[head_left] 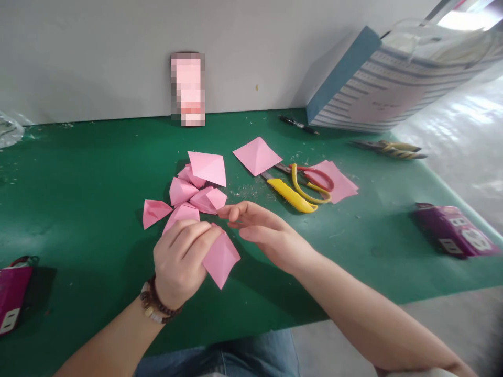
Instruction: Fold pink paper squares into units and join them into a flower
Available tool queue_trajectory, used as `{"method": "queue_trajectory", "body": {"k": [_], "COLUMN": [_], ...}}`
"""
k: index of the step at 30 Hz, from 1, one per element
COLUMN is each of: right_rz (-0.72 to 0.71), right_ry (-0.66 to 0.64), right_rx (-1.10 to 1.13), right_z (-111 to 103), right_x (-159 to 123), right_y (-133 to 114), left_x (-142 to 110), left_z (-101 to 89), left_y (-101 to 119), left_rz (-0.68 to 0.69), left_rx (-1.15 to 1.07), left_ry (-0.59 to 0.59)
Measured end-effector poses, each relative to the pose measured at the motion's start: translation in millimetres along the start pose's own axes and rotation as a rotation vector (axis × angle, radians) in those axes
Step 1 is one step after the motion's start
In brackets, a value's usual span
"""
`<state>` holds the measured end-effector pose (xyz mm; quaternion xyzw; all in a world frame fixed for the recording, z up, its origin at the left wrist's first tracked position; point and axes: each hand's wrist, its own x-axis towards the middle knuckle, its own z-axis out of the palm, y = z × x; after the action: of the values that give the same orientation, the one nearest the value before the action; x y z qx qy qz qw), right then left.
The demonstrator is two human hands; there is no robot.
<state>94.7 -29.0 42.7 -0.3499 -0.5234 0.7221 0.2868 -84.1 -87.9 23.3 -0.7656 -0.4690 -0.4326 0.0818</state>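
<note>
We grip the pink paper (222, 259) in our curled left hand (181, 257), the sheet projecting rightward and toward us above the worktop (98, 209), while our right hand (269, 230), fingers loosely parted and holding nothing, is positioned nearby.

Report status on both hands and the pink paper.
Left hand gripping pink paper. Right hand open, near folded pieces. Scissors lie clear of both hands.

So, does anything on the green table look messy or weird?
Yes: little pale crumbs are scattered across the green tabletop between the folded pink paper and the yellow-handled tool, so that patch looks messy.
</note>
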Motion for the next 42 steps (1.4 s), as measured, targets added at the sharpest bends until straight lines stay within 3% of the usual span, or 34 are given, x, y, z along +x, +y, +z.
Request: {"method": "queue_trajectory", "body": {"k": [8, 13, 18, 20, 23, 25, 27, 30, 37, 42], "right_rz": [0.067, 0.057, 0.006, -0.069, -0.341, -0.502, -0.576, -0.589, -0.441, -0.561], "right_ry": [-0.012, -0.103, -0.106, -0.063, -0.005, -0.057, -0.09, -0.077, -0.013, 0.081], "right_rx": [0.181, 0.178, 0.1, 0.017, -0.302, -0.592, -0.776, -0.822, -0.855, -1.059], "right_z": [11.0, 3.8, 0.2, -1.2, -3.4, -3.7, -2.9, -1.0, 3.0, 5.7], "right_x": [1.9, 6.9, 9.9, 7.4, -0.1, -5.5, -9.3, -10.3, -7.2, -6.0], "right_y": [9.7, 11.2, 13.2, 9.8, 0.2, -5.6, -8.4, -7.7, -4.6, 3.7], "left_x": [-1.4, -0.7, 1.3, 2.6, 3.8, 4.4, 5.2, 6.2, 3.9, 6.0], "left_z": [2.3, 2.9, 1.5, 0.8, -0.3, -0.8, -0.9, -0.3, 3.1, 3.2], "left_y": [2.7, 3.9, 4.1, 3.8, 2.4, 1.0, -0.2, -1.5, -1.9, 1.6], "left_rz": [0.038, -0.062, -0.136, -0.21, -0.323, -0.372, -0.416, -0.461, -0.447, -0.476], "left_rx": [-0.012, -0.119, -0.223, -0.261, -0.266, -0.266, -0.287, -0.303, -0.28, -0.24], "left_ry": [-0.013, 0.0, -0.024, -0.057, -0.095, -0.109, -0.128, -0.158, -0.162, -0.244]}}
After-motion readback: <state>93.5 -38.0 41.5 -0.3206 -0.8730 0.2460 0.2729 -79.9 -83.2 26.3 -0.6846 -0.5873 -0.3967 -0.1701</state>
